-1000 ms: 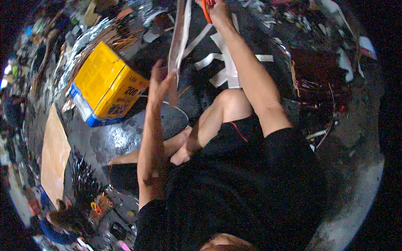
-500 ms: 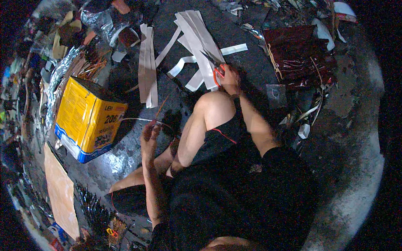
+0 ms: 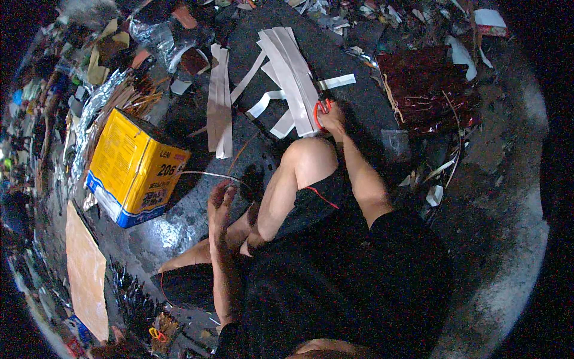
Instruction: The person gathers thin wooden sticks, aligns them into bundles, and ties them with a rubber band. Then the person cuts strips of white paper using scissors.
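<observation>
My right hand (image 3: 332, 118) grips a pair of scissors (image 3: 321, 113) by their red-orange handles, beyond my bent knee. Their dark blades lie along the right side of a stack of long pale strips (image 3: 290, 75) on the floor. My left hand (image 3: 221, 198) is closed, fingertips together, at a thin brown stick (image 3: 240, 154) that slants up and away. A thin pale curved wire (image 3: 215, 174) runs from the yellow can's side past my left fingertips; whether I touch it I cannot tell. More pale strips (image 3: 219, 107) lie left of the stack, and a whiter strip (image 3: 341, 81) crosses beneath it.
A yellow and blue square can (image 3: 134, 170) stands at the left, with a tan board (image 3: 86, 272) nearer me. Dark red sheeting (image 3: 424, 90) lies far right. Scraps and bundled sticks (image 3: 128, 99) ring the floor. Small yellow-orange-handled scissors (image 3: 158, 334) lie at the lower left.
The view has shifted slightly. My right hand and the scissors have drawn a little toward me along the strip stack. My left hand still holds the thin stick.
</observation>
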